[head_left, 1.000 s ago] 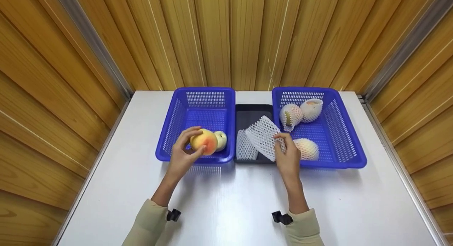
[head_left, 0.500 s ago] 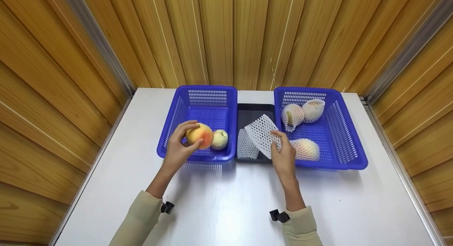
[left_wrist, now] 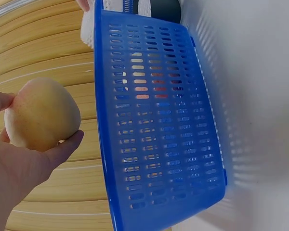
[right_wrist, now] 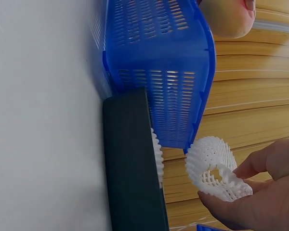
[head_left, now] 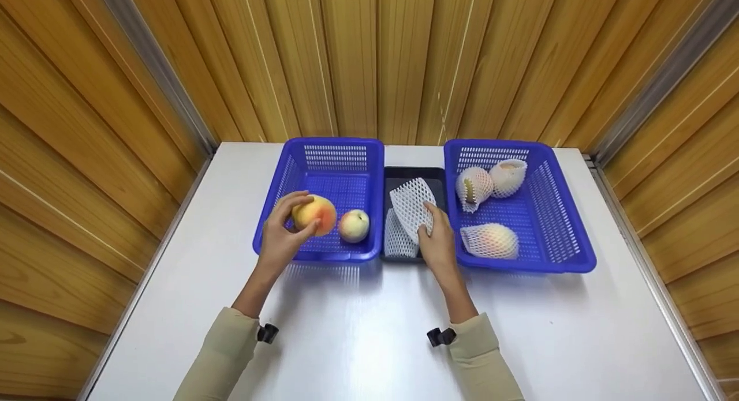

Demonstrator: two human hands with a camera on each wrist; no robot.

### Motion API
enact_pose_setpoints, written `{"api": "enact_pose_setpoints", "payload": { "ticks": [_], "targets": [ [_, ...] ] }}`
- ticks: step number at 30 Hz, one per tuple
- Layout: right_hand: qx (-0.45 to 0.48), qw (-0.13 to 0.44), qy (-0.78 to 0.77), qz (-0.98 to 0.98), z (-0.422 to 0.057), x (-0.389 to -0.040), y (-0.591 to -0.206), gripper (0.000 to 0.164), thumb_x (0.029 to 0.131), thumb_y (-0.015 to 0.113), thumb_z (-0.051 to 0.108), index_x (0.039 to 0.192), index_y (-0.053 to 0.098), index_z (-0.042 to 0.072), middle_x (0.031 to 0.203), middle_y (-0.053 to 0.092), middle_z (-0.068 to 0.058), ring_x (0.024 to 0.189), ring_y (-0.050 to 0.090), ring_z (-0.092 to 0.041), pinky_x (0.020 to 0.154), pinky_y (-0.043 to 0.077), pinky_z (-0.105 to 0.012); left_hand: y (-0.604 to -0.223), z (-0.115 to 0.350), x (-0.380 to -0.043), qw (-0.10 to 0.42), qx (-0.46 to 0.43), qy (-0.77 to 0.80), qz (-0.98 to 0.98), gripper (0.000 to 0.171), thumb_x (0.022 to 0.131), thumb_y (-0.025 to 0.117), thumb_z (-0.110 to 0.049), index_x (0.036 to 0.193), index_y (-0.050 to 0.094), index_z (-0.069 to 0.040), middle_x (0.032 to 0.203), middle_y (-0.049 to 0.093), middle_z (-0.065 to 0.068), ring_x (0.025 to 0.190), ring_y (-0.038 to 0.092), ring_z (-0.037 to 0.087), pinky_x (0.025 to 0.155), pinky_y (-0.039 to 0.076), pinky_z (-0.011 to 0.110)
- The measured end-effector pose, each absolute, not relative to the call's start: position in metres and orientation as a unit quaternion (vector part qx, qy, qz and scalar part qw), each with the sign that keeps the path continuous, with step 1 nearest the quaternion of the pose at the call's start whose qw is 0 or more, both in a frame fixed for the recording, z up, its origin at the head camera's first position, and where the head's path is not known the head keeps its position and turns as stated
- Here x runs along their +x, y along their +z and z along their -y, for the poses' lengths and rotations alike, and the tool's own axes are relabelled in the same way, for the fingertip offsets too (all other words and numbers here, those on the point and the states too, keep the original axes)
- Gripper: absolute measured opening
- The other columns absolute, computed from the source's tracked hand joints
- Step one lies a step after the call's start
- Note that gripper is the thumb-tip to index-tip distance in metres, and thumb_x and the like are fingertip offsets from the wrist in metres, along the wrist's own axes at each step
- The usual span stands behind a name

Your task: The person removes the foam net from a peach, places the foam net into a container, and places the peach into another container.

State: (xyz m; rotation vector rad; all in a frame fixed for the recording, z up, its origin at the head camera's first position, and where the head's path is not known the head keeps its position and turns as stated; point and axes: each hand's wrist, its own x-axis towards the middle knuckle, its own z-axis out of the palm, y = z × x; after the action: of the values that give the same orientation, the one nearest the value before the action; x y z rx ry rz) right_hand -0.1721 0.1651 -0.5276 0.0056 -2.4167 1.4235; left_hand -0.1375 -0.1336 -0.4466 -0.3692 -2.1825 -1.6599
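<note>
My left hand grips a yellow and red peach above the left blue basket; the left wrist view shows the peach between thumb and fingers. A second, paler peach lies in that basket. Over the black tray, my right hand pinches a white foam fruit net near its edge. In the right wrist view the mouth of this net gapes partly open. Another foam net lies flat in the tray, partly hidden beneath the held one.
The right blue basket holds several net-wrapped fruits, among them one near its front and two toward the back. The tray stands between both baskets on a white table. Wood-patterned walls enclose the back and sides.
My left hand has shifted slightly left with the peach, away from the peach in the basket. The right hand has carried the foam net leftward from the right basket's edge to over the tray.
</note>
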Motion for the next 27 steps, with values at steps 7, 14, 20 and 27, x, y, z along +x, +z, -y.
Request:
{"api": "enact_pose_setpoints", "payload": {
  "ticks": [7, 14, 20, 27],
  "targets": [
    [-0.034, 0.176, 0.501, 0.847, -0.158, -0.194, -0.543, 0.047, 0.091, 0.061, -0.005, 0.138, 0.056, -0.001, 0.138, 0.056, -0.028, 0.131, 0.051, -0.044, 0.112, 0.040, -0.053, -0.449, 0.138, -0.141, 0.180, -0.129, -0.584, 0.781, 0.040, 0.081, 0.079, 0.008, 0.119, 0.067, 0.007, 0.135, 0.057, 0.023, 0.126, 0.056, 0.032, 0.100, 0.054, 0.047],
    [-0.053, 0.128, 0.475, 0.869, -0.164, -0.208, -0.554, 0.055, 0.093, 0.059, -0.004, 0.145, 0.045, -0.007, 0.139, 0.049, -0.035, 0.129, 0.049, -0.051, 0.112, 0.039, -0.056, -0.448, 0.140, -0.147, 0.191, -0.138, -0.575, 0.784, 0.040, 0.082, 0.079, 0.008, 0.120, 0.066, 0.009, 0.133, 0.057, 0.028, 0.126, 0.056, 0.036, 0.102, 0.051, 0.053],
    [-0.042, 0.067, 0.411, 0.908, -0.169, -0.211, -0.563, 0.058, 0.090, 0.057, -0.005, 0.143, 0.038, -0.021, 0.150, 0.024, -0.047, 0.142, 0.030, -0.056, 0.120, 0.028, -0.055, -0.443, 0.147, -0.155, 0.180, -0.125, -0.557, 0.801, 0.039, 0.082, 0.079, 0.008, 0.118, 0.066, 0.009, 0.133, 0.057, 0.027, 0.128, 0.053, 0.037, 0.104, 0.049, 0.054],
    [-0.018, 0.074, 0.319, 0.945, -0.164, -0.203, -0.568, 0.052, 0.086, 0.058, -0.010, 0.136, 0.049, -0.020, 0.153, 0.023, -0.045, 0.144, 0.023, -0.058, 0.122, 0.023, -0.057, -0.470, 0.166, -0.187, 0.145, -0.121, -0.536, 0.823, 0.042, 0.084, 0.082, -0.001, 0.123, 0.067, 0.003, 0.138, 0.055, 0.025, 0.133, 0.049, 0.037, 0.110, 0.044, 0.053]
  ]
}}
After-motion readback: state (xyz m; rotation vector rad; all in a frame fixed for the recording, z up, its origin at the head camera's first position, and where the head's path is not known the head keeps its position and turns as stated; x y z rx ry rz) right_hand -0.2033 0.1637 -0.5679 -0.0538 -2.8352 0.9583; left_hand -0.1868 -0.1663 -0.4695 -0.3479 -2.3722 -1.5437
